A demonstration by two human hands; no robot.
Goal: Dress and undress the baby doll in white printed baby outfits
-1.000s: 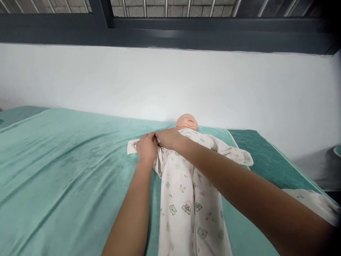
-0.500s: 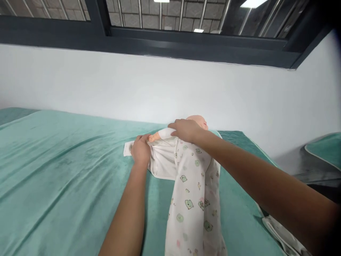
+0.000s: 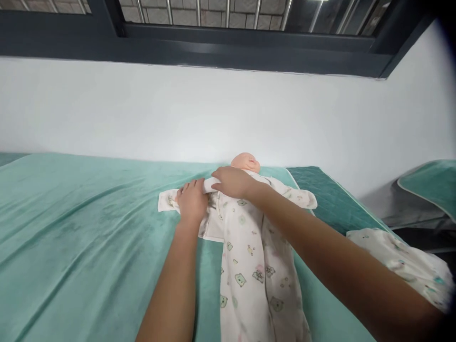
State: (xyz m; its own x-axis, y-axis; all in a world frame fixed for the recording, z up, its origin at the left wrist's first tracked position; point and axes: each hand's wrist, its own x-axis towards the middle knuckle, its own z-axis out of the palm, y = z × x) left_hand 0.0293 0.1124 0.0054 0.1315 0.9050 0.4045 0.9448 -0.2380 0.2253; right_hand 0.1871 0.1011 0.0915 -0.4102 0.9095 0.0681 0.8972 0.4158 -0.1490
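Both hands on the doll's arm

Grips the doll (image 3: pixel 245 162) by one white-sleeved arm (image 3: pixel 209 185), with both hands close together and neither spread wide. Cups the left hand (image 3: pixel 193 198) over the lower part, knuckles up, with fingers bent and held side by side. Hides the doll's own hand there; cannot tell the exact hold beneath the palm. Closes the right hand (image 3: pixel 232 182) round the upper part, near the shoulder, with fingers over the top and thumb below. Leaves only a short stretch of plain white cloth in sight between the two.

Passes the right forearm across the doll's chest, covering part of the printed suit (image 3: pixel 245 280). Has the doll on its back on the green sheet (image 3: pixel 89 261), head beside the wall (image 3: pixel 171 109) and turned to the right. Has the suit over the doll's body from the neck down, legs running out past the bottom of the view. Just beyond the left hand, one loose sleeve (image 3: pixel 166 202), flat on the sheet; below the held arm, an open flap (image 3: pixel 213 230). On the opposite side, the other sleeve (image 3: pixel 302 197), stretched outward; cannot tell whether filled. Farther right, partly behind the forearm, a bunched cloth (image 3: pixel 402 263) near a darker pad (image 3: pixel 337 199).
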